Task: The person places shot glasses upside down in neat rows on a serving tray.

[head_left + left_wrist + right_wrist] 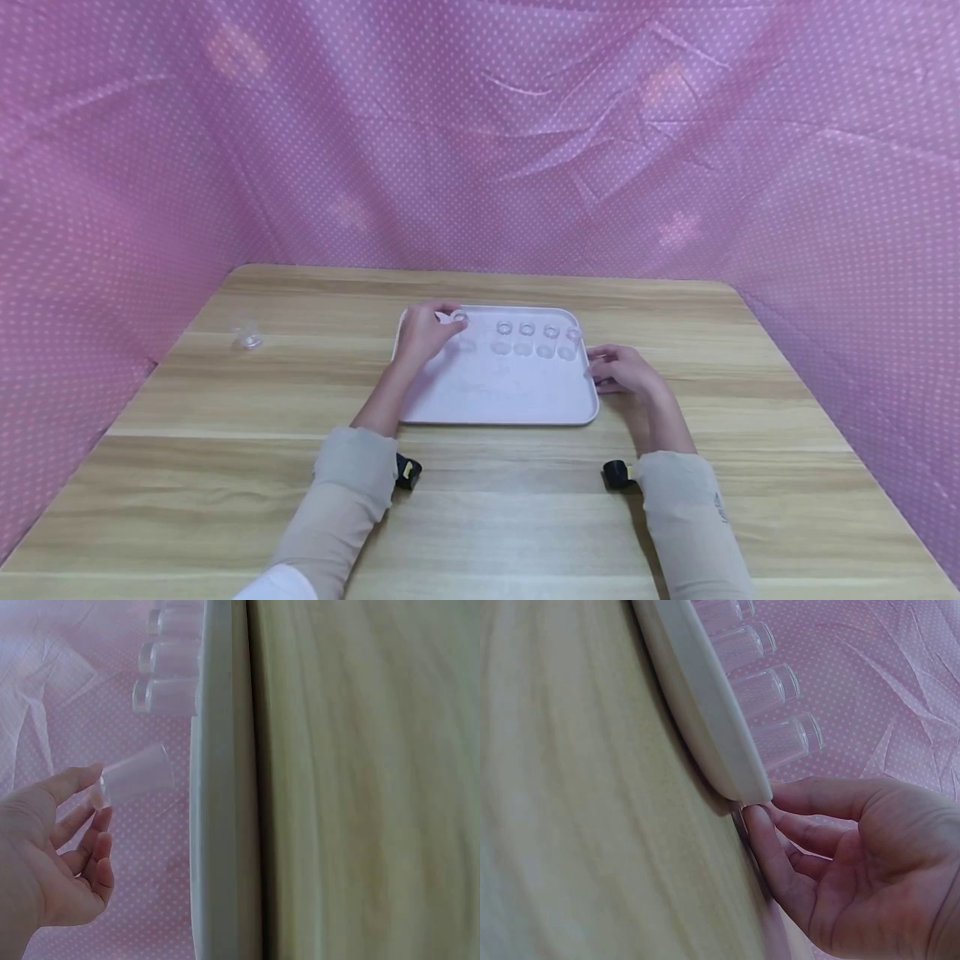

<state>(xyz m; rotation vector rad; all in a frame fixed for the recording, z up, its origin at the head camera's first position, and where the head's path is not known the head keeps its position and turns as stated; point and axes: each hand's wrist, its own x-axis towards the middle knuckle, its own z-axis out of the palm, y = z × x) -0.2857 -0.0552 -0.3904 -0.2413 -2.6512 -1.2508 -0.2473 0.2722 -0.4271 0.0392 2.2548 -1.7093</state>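
My left hand pinches a clear shot glass by its thick base, between thumb and fingers. That glass is upside down and slightly tilted, over the left back part of a white tray. Several more shot glasses stand upside down in a row along the tray's back right. With thumb and fingertips, my right hand grips the tray's right edge, as the right wrist view shows close up beside the nearest upturned glass.
Another clear glass is on the wooden table at the far left, well apart from the tray. Pink dotted cloth hangs behind the table and along both sides. Black wrist cameras are strapped on both forearms.
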